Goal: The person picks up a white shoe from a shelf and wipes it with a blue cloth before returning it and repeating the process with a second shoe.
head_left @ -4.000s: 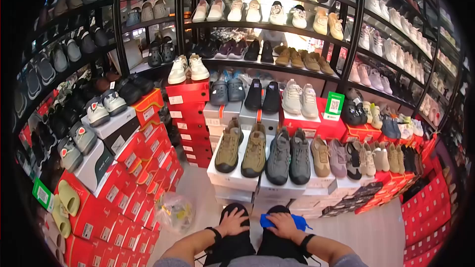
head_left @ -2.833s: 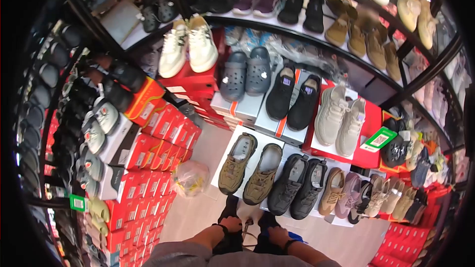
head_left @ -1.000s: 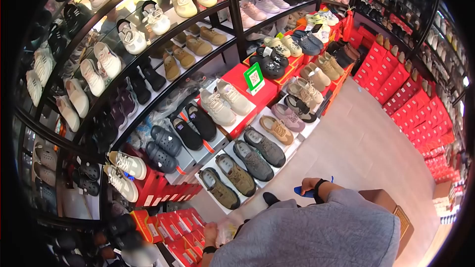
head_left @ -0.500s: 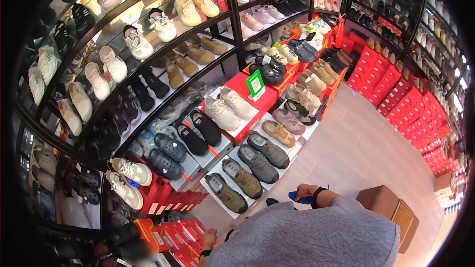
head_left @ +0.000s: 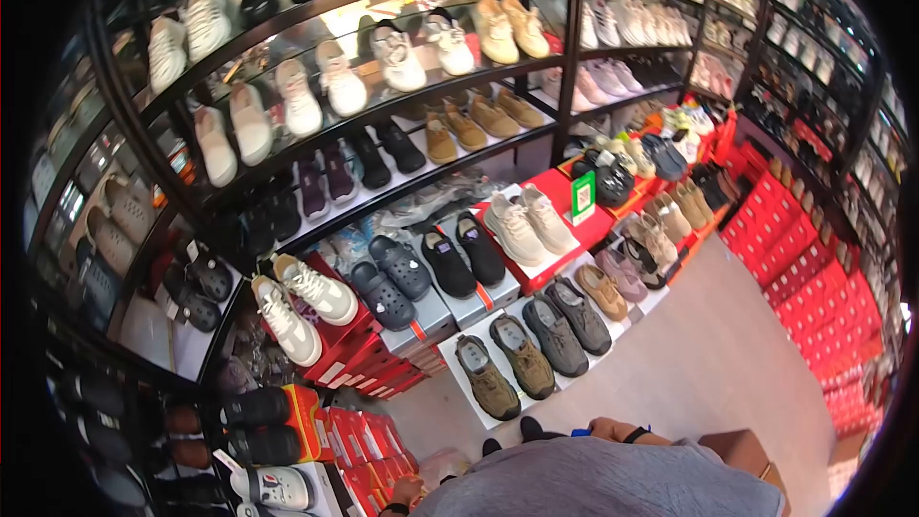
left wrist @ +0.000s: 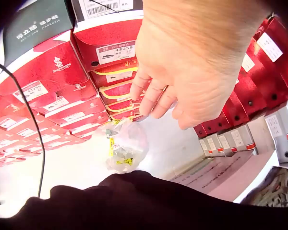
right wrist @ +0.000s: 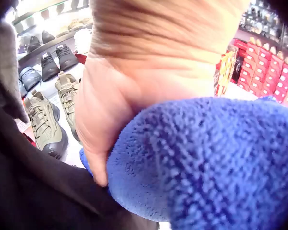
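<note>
My left hand (left wrist: 156,103) hangs with loose, nearly straight fingers and holds nothing. It is just above a clear plastic bag (left wrist: 121,145) on the floor, beside stacked red shoe boxes (left wrist: 62,72). In the head view the left hand (head_left: 407,490) sits low by the red boxes (head_left: 359,440). My right hand (right wrist: 115,120) grips a blue fluffy cloth (right wrist: 206,163), which fills most of the right wrist view. Only a sliver of the cloth (head_left: 581,433) shows beside the right hand (head_left: 613,431) in the head view, above my grey shirt (head_left: 603,483).
Olive lace-up shoes (head_left: 504,369) and grey ones (head_left: 565,325) stand on white boxes in front of me. Curved black shelves (head_left: 383,105) full of shoes rise behind. Red boxes (head_left: 795,249) line the right wall. A brown stool (head_left: 737,450) is at my right, on pale floor (head_left: 728,354).
The view has swung right and my body has turned and bent. My left hand left my knee and went down toward the bag and red boxes. My right hand still grips the blue cloth.
</note>
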Tool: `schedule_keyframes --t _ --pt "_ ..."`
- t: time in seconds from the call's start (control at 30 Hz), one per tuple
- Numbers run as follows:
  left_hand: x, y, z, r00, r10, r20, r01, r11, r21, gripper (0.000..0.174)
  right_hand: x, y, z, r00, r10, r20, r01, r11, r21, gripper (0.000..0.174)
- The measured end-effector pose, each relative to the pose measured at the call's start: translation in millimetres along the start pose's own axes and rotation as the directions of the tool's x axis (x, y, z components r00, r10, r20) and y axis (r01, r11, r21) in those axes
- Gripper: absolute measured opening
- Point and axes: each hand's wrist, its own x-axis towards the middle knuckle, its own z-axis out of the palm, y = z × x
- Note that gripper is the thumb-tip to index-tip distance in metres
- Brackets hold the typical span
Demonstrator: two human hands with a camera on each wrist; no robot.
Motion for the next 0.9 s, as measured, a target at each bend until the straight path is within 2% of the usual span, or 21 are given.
schedule_keyframes --t 0.03,0.1,0.13,0.17,0.2,0.23,0.27,0.33,0.37,0.4,0.43,0.47,0.53,0.6,0.63,0.67,0.7,0.77,0.9 --pt "4 6 -2 0.997 -0.061 -0.039 0.059 0.997 -0.041 0.031 -1 4 -1 1.000 -0.003 0.001 0.003 0.998 0.058 0.051" --pt "16 22 -13 0.975 -0.184 -0.124 0.168 0.977 -0.128 0.031 8 19 -11 0.997 -0.079 -0.009 0.079 0.996 -0.033 0.049" --pt "24 31 -21 0.956 -0.246 -0.163 0.218 0.961 -0.172 0.031 -17 4 -27 0.998 -0.046 -0.034 0.044 0.997 -0.062 0.051" --pt "25 36 -29 0.932 -0.308 -0.193 0.265 0.939 -0.217 0.032 -52 -15 -45 0.999 0.003 -0.032 0.000 0.997 0.080 0.056" --pt "16 52 -47 0.924 -0.322 -0.207 0.274 0.934 -0.230 0.032 -33 -1 -50 0.997 0.056 -0.056 -0.051 0.995 0.089 0.059" --pt "6 88 -89 0.874 -0.431 -0.223 0.346 0.876 -0.336 0.028 -22 8 -57 0.990 0.113 -0.081 -0.104 0.989 0.101 0.061" --pt "-5 128 -135 0.817 -0.532 -0.223 0.403 0.802 -0.441 0.024 -23 8 -68 0.991 0.104 -0.088 -0.097 0.992 0.083 0.061" --pt "3 131 -146 0.798 -0.557 -0.230 0.428 0.792 -0.435 0.021 -58 -6 -101 0.963 0.203 -0.176 -0.158 0.958 0.240 0.058" --pt "7 130 -151 0.783 -0.577 -0.232 0.459 0.788 -0.411 0.018 -67 -8 -113 0.963 0.193 -0.189 -0.148 0.963 0.226 0.058" --pt "8 130 -151 0.752 -0.563 -0.342 0.419 0.809 -0.412 0.018 -74 -9 -124 0.942 0.241 -0.234 -0.156 0.931 0.330 0.057" --pt "9 130 -152 0.743 -0.571 -0.350 0.418 0.804 -0.423 0.018 -76 -9 -134 0.918 0.290 -0.270 -0.154 0.889 0.431 0.057" --pt "6 129 -152 0.748 -0.585 -0.314 0.432 0.788 -0.439 0.019 -73 -4 -142 0.920 0.276 -0.277 -0.142 0.896 0.420 0.057" --pt "4 124 -151 0.743 -0.607 -0.282 0.449 0.764 -0.463 0.021 -59 17 -148 0.903 0.309 -0.299 -0.086 0.811 0.579 0.054" --pt "4 107 -128 0.793 -0.579 -0.190 0.465 0.776 -0.426 0.028 -43 36 -143 0.878 0.323 -0.353 -0.069 0.815 0.575 0.052" --pt "14 82 -87 0.785 -0.590 -0.190 0.471 0.768 -0.434 0.028 -37 40 -143 0.846 0.349 -0.404 -0.057 0.812 0.581 0.049" --pt "21 55 -51 0.879 -0.452 -0.154 0.397 0.871 -0.289 0.033 -39 37 -144 0.857 0.372 -0.355 -0.076 0.774 0.629 0.057" --pt "28 36 -36 0.947 -0.307 -0.092 0.292 0.946 -0.143 0.038 -34 39 -143 0.861 0.363 -0.356 -0.073 0.781 0.620 0.057" --pt "25 30 -36 0.946 -0.314 -0.079 0.303 0.945 -0.127 0.038 -25 45 -137 0.854 0.351 -0.384 -0.123 0.854 0.506 0.057" --pt "23 14 -23 0.954 -0.301 0.007 0.301 0.953 -0.031 0.040 -35 22 -137 0.852 0.351 -0.389 -0.172 0.889 0.425 0.060"
